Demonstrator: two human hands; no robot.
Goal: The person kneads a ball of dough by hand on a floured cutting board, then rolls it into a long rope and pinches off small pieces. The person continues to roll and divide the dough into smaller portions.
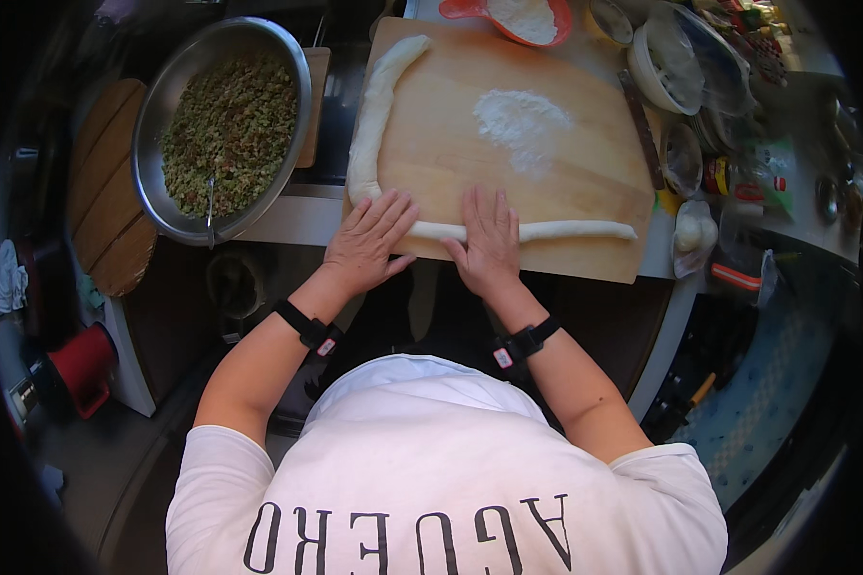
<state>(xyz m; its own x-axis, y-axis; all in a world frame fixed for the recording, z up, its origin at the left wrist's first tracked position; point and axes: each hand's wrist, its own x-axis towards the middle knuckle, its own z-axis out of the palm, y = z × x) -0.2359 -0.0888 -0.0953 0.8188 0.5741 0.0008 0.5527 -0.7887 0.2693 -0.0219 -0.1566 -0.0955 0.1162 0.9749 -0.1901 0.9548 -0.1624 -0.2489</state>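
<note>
A long rope of pale dough (pixel 575 230) lies on a wooden board (pixel 439 165), bending at the board's near left corner and running up its left side, where it is thicker. My left hand (pixel 374 241) rests flat on the dough near that bend, fingers pointing forward and thumb out to the side. Farther right, my right hand (pixel 487 241) lies palm down over the thinner stretch, its thumb spread. Beyond my right hand, a patch of white flour (pixel 521 122) is scattered on the board. The palms hide the dough beneath them.
Left of the board stands a large steel bowl (pixel 300 136) of chopped filling with a spoon (pixel 211 212) in it. A red scoop of flour (pixel 561 21) is at the far edge. Bowls (pixel 647 75), a dark stick (pixel 640 129) and a bagged item (pixel 694 237) lie at the right.
</note>
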